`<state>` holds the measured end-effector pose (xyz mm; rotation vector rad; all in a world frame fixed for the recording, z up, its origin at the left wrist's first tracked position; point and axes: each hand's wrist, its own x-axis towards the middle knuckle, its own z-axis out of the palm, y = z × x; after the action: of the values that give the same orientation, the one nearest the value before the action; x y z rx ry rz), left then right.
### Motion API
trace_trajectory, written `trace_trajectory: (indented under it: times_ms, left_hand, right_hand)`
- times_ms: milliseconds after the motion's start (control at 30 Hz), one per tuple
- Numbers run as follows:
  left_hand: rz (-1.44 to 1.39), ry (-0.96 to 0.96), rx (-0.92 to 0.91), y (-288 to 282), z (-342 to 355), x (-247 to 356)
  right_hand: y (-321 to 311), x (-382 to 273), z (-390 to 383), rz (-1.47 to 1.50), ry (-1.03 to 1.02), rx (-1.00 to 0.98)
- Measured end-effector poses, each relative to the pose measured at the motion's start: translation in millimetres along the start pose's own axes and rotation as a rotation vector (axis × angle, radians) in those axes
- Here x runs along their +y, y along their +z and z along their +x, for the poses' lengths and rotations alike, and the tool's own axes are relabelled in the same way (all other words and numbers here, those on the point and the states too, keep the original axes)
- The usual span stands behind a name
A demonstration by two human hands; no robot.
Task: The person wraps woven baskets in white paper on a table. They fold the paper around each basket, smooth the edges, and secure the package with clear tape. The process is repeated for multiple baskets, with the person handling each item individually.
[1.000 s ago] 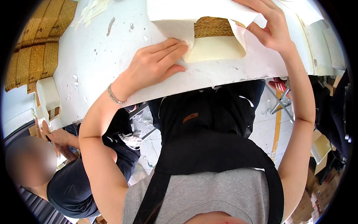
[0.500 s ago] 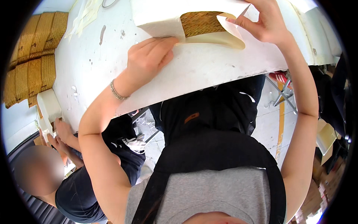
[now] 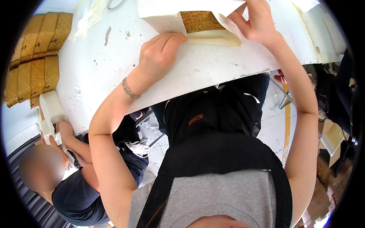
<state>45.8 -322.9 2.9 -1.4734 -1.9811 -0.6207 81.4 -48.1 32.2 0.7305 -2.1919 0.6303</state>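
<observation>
OK, L hand (image 3: 161, 51) at the nr L corner of the white-covered box (image 3: 161, 22), fingers bunched together, tips right on the L end of the cream flap (image 3: 215, 40). Thumb's tucked out of sight, so can't tell if they're pinching or just pressing.

R hand (image 3: 258, 22) up at the far R, thumb apart from the fingers, thumb tip by the curled white side flap (image 3: 227, 23). Fingertips run up to the top edge of view, so can't tell if they're clamped on anything.

Box is at the top of view, on the white worktop (image 3: 110, 72), partly cut off, its open side facing the wearer w/ a woven panel (image 3: 201, 21) showing inside. Key bit: cream flap's long axis runs L–R across the wearer, along the nr side below the opening. From the L fingers it stretches off to the R; from the R fingers it's nearer the wearer & mostly L. L hand's the closer one, right at its end; R hand's nearer the side flap.

Elsewhere: pale strips (image 3: 91, 19) far L on the worktop, woven pieces (image 3: 38, 36) stacked beyond, co-worker (image 3: 80, 193) lower L w/ a hand by another pale box (image 3: 52, 106).
</observation>
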Motion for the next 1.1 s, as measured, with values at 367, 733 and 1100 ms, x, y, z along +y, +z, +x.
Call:
trace_trajectory:
  times_ms: [367,733,1100]
  left_hand:
    - [-0.126,0.079,-0.125,-2,2,14]
    - [-0.079,0.108,-0.171,3,6,21]
    - [0.075,0.166,-0.149,11,14,7]
  right_hand:
    - [-2,-75,-65,-0.472,0.356,-0.013]
    - [63,-85,-42,-0.735,0.279,-0.005]
    - [-35,-16,-34,0.281,0.345,-0.573]
